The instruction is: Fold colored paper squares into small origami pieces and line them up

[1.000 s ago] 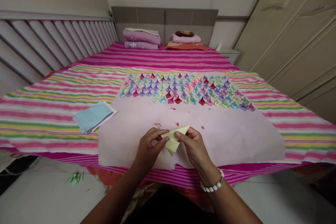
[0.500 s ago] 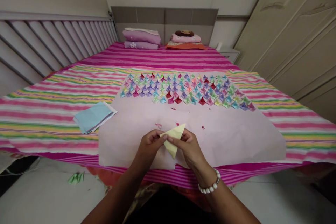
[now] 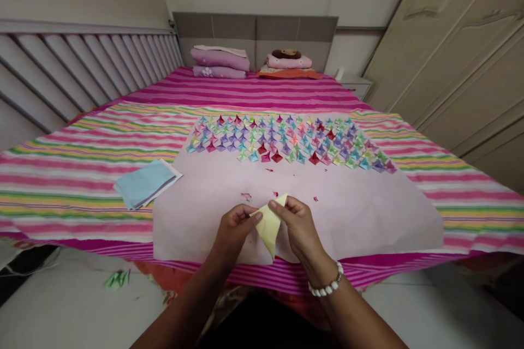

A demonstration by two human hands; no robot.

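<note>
Both my hands pinch a folded pale yellow paper (image 3: 269, 226) just above the near edge of a large pale pink sheet (image 3: 360, 212). My left hand (image 3: 232, 230) grips its left corner between thumb and fingers. My right hand (image 3: 302, 229), with a white bead bracelet on the wrist, holds its upper right edge. The paper hangs as a narrow diamond with one point down. Farther back on the pink sheet lie rows of several small folded paper shapes (image 3: 286, 139) in many colours.
A stack of light blue and white paper sheets (image 3: 145, 182) lies left of the pink sheet on the striped bedspread (image 3: 73, 174). Folded bedding and pillows (image 3: 221, 60) sit at the headboard. A green paper scrap (image 3: 117, 279) lies on the floor at lower left. Cabinets stand on the right.
The yellow paper has been turned from a wide flat fold into a narrower diamond pointing down. Both hands have shifted their pinch slightly while staying in place.
</note>
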